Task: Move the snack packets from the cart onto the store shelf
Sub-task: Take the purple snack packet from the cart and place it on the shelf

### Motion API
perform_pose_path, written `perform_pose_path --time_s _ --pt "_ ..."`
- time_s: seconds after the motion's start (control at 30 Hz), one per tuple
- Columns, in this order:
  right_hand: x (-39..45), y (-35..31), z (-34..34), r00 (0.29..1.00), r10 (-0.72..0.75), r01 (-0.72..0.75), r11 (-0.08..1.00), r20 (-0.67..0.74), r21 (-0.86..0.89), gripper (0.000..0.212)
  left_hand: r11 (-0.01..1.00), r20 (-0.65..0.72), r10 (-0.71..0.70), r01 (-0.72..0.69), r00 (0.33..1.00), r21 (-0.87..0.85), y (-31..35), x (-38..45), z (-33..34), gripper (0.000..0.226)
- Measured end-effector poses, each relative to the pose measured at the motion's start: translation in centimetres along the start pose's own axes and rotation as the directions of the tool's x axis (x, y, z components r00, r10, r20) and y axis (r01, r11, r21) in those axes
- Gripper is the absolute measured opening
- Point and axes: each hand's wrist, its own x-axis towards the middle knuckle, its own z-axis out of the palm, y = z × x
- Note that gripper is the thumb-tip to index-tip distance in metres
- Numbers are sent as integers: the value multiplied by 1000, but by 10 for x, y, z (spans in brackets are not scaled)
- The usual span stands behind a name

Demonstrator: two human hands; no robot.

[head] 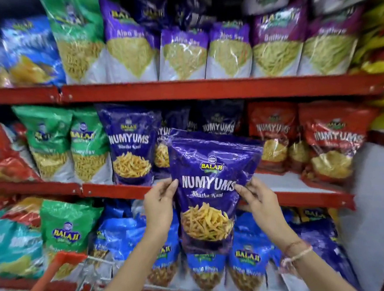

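I hold a purple Numyums packet [208, 182] upright in front of the middle shelf [299, 194], with a second purple packet just behind it. My left hand [160, 204] grips its left edge and my right hand [253, 197] grips its right edge. The packets' tops reach up over a gap on that shelf, between a standing purple Numyums packet [130, 145] on the left and red Numyums packets [274, 132] on the right. The cart's orange handle [48, 280] shows at the bottom left.
Red metal shelves hold rows of snack packets: green packets [50, 141] at the left, purple and white ones [182, 52] on the top shelf, blue ones [247, 266] below. A grey wall [376, 200] stands at the right.
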Motion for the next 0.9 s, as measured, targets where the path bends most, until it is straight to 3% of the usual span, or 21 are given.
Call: perform_pose_path --time_s 0.07,0.23,0.37,0.5,0.6,0.73,0.9 --pt "25 -12 -7 999 -40 40 999 -28 3 12 1000 12 15 -15 1000 -4 10 23 15 8" --pt "91 -23 -21 994 -87 88 996 -64 15 3 996 -2 -14 14 1000 -84 26 80 54 13" --pt "142 -11 -23 992 -99 98 995 -74 -20 34 990 10 -50 51 999 -133 21 118 79 13" --pt "180 21 -19 997 -32 31 999 -71 -9 20 988 -18 -98 95 995 -126 -3 146 96 16" --pt "203 43 -14 996 -1 3 1000 -84 24 26 985 -30 -132 128 991 -113 -22 166 106 12" --pt "225 73 -4 997 -11 15 998 -81 54 69 979 -64 -165 156 984 -130 -43 187 115 13" --pt "226 92 2 996 28 -27 1000 -86 10 52 984 -60 -142 135 988 -116 -59 191 115 18"
